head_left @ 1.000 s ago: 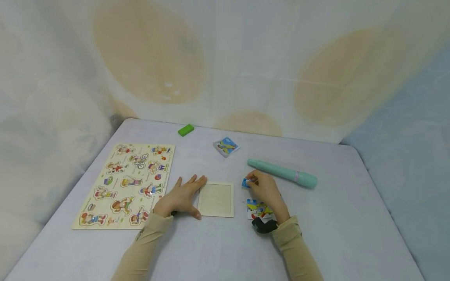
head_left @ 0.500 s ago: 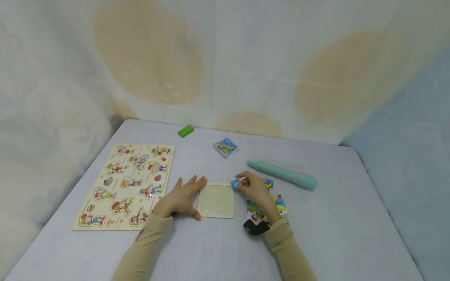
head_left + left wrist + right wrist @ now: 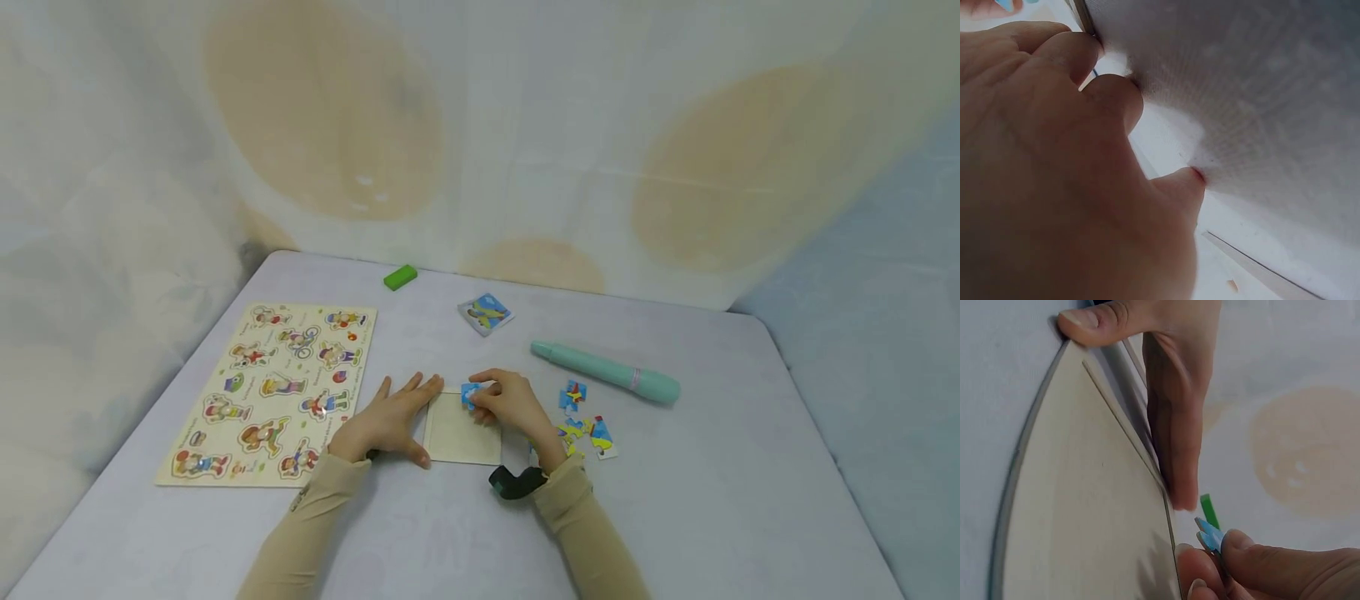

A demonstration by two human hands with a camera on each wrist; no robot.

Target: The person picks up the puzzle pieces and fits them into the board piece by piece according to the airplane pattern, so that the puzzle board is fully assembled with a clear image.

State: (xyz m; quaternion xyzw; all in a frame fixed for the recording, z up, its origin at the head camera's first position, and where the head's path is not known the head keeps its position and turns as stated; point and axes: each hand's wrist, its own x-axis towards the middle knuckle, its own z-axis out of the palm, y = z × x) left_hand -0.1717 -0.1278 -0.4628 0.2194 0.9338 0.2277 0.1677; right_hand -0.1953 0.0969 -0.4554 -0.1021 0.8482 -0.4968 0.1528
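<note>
My left hand [image 3: 387,423] rests with spread, straight fingers along the left edge of a shallow square wooden puzzle tray [image 3: 456,437]. In the right wrist view, its thumb and fingers touch the tray's rim. My right hand [image 3: 516,407] is over the tray's right side. Between thumb and fingers it pinches a blue jigsaw piece [image 3: 469,394], held above the tray's upper part; the piece [image 3: 1212,539] appears edge-on in the right wrist view. Several loose jigsaw pieces [image 3: 602,437] lie on the table right of that hand, some partly hidden by the wrist.
A wooden picture board [image 3: 258,396] with cartoon figures lies at the left. Farther back are a green block [image 3: 401,277] and a small square airplane picture [image 3: 486,314]. A teal tube-shaped object [image 3: 607,372] lies beyond the loose pieces. Fabric [image 3: 510,183] hangs behind the table.
My right hand has carried the blue jigsaw piece leftward from beside the loose pieces to above the tray. More loose pieces are uncovered. My left hand stays at the tray's edge.
</note>
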